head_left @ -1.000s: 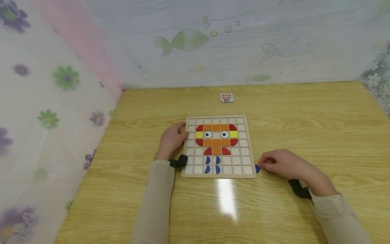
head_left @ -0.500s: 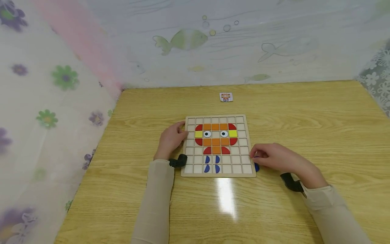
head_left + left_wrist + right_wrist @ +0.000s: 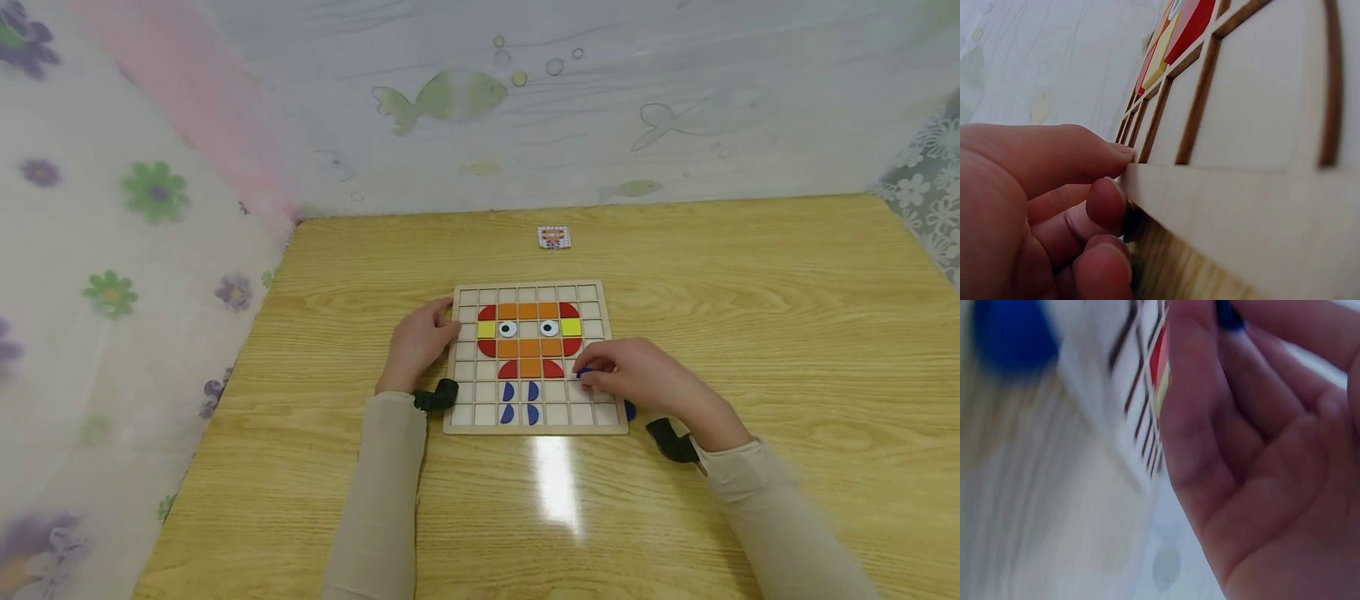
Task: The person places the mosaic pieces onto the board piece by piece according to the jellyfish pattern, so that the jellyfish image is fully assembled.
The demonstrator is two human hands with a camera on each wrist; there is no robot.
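A square wooden grid board (image 3: 536,430) lies on the table, with red, orange and yellow pieces, two eye discs and several blue half-circles laid in its cells. My left hand (image 3: 420,343) holds the board's left edge; in the left wrist view the thumb (image 3: 1085,156) lies at the rim and the other fingers curl beside it. Over the board's right side, my right hand (image 3: 648,379) pinches a small blue piece (image 3: 583,374) between thumb and fingers, its shape mostly hidden. Another blue piece (image 3: 630,410) lies partly visible by the board's right edge, near the right wrist.
A small picture card (image 3: 553,237) showing a similar figure on a grid lies behind the board. The wood-grain table (image 3: 787,292) meets a wall (image 3: 480,158) with fish drawings at the back. A flowered wall covering (image 3: 150,333) borders the left side.
My right hand has moved left from beside the board to over its right columns, carrying a blue piece lifted from the table. The left hand has stayed at the left edge.
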